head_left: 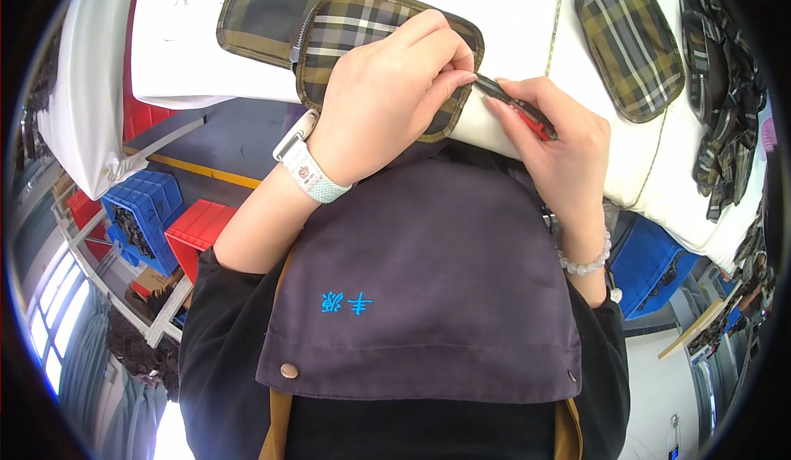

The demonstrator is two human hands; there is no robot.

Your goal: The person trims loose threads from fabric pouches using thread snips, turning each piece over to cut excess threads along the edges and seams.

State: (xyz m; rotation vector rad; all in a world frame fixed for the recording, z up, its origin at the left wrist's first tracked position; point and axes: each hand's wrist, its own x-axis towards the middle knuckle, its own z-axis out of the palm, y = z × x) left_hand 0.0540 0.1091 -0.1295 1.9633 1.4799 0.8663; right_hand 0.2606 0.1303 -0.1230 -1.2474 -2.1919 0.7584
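A plaid zippered pouch (350, 27) lies at the near edge of the white table, partly over a second plaid pouch (272, 15). My left hand (391, 89) rests across the upper pouch, its thumb and forefinger pinched at the pouch's right edge. Between the fingers of my right hand (564, 134) is a small black and red tool (531, 118), its tip touching the pouch edge beside my left fingertips. Whatever lies between the left fingertips is too small to make out.
Another plaid pouch (633, 44) lies to the right on the white table (527, 7), near a cord. Beyond it is a pile of plaid pieces (725, 138). Blue crates (148, 204) and a red crate (202, 225) stand below left, another blue bin (651, 266) below right.
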